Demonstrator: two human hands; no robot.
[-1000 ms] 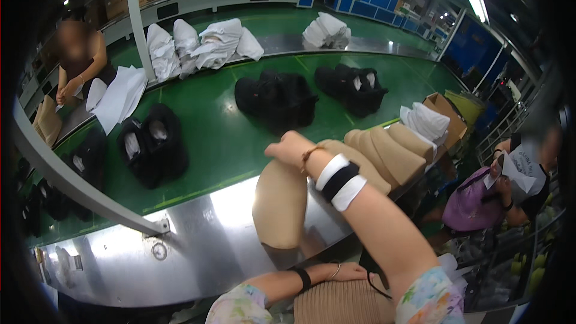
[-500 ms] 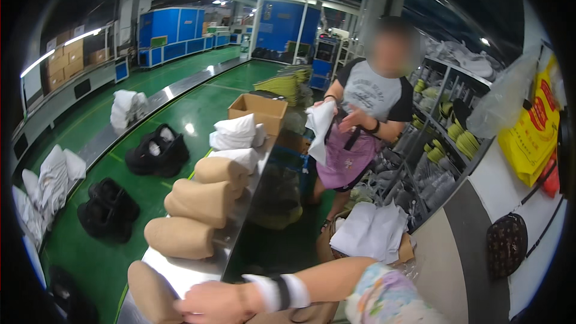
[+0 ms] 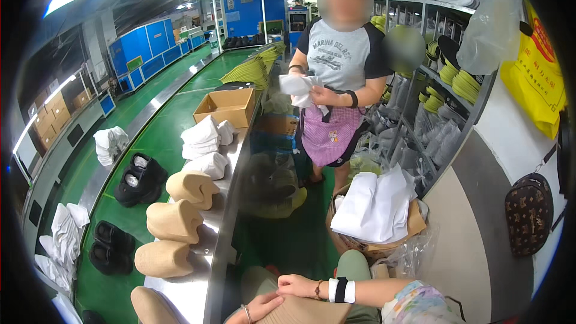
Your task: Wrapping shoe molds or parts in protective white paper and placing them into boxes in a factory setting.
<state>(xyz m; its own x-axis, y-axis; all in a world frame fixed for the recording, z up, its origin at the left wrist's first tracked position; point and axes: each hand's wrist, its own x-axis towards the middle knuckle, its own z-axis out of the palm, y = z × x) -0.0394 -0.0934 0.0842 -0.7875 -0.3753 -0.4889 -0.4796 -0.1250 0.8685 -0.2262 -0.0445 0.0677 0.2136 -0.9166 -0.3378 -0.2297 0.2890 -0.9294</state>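
Note:
My left hand and my right hand meet over my lap at the lower middle. Both have their fingers closed on the upper edge of a tan, curved bundle of thin sheets, whose lower part is cut off by the picture's edge. To the left, similar tan folded bundles stand in a row on the metal ledge beside the green conveyor belt. The nearest tan bundle lies at the lower left, partly out of view.
White folded bundles and an open cardboard box sit farther along the ledge. Black shoes rest on the green belt. A co-worker stands ahead with white sheets in hand. White sheets fill a container at the right.
My right hand has drawn back from the nearest tan bundle on the ledge to my lap. My left hand has come into view beside it. The view has shifted.

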